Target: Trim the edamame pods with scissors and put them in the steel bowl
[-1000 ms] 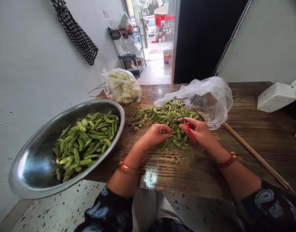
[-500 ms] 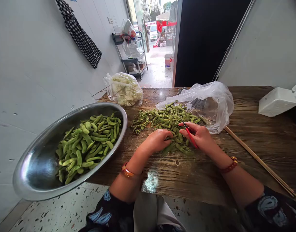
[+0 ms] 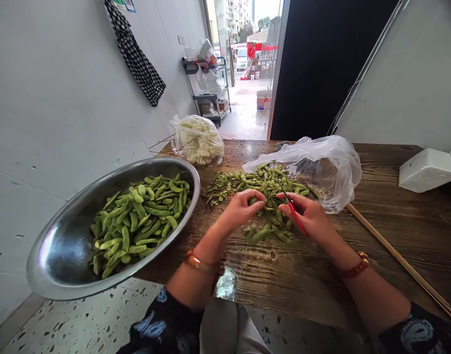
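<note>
My right hand (image 3: pixel 309 216) is closed round a pair of red-handled scissors (image 3: pixel 297 218), whose dark blades point up and to the left. Facing it, my left hand (image 3: pixel 244 208) pinches a green edamame pod (image 3: pixel 252 200), mostly covered by the fingers. Both hands are just above a heap of edamame pods (image 3: pixel 267 183) on the wooden table. Several loose pods (image 3: pixel 263 234) lie on the near side of the heap. Small trimmed bits (image 3: pixel 218 188) are piled at its left. A large steel bowl (image 3: pixel 65 246) on the left holds many pods.
A clear plastic bag (image 3: pixel 343 162) lies behind the heap. A bag of cauliflower (image 3: pixel 200 142) with thin sticks sits at the back left. Long wooden skewers (image 3: pixel 398 255) cross the table (image 3: pixel 380 216) on the right, near a white foam box (image 3: pixel 428 169). A cart (image 3: pixel 211 93) stands by the doorway.
My left hand has risen off the loose pods with a pod between its fingers. The scissors stay in my right hand. The whole view has shifted slightly.
</note>
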Available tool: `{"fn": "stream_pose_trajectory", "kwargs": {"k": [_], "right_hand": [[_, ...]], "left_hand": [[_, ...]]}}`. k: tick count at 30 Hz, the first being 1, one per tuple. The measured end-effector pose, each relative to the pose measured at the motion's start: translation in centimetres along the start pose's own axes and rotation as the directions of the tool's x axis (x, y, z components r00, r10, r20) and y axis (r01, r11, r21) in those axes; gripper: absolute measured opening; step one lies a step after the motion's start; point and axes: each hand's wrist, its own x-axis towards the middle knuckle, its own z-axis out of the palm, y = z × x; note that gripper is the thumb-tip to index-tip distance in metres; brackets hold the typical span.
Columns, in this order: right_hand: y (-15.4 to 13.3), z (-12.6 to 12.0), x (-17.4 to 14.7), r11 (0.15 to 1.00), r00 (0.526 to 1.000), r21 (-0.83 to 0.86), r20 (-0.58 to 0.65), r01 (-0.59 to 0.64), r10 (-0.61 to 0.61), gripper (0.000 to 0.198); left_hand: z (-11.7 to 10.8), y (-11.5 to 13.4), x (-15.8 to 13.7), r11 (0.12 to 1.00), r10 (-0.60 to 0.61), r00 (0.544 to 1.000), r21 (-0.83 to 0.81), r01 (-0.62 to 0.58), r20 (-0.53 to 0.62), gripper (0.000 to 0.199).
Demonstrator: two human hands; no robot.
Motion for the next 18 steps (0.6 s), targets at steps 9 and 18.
{"fn": "stream_pose_trajectory", "kwargs": {"k": [9,18], "right_hand": [[-0.57,0.31,-0.46,0.984,0.997,-0.161,0.040,0.071,-0.065,0.049],[-0.43,0.42,-0.40,0.977,0.995,-0.188,0.044,0.099,-0.092,0.049]], "left_hand": [[-0.18,0.70,-0.23,0.751,-0.194,0.979,-0.631,0.193,0.067,0.036],[-0.09,0.42,-0.24,0.746,-0.209,0.975,-0.632,0.212,0.079,0.037]]}}
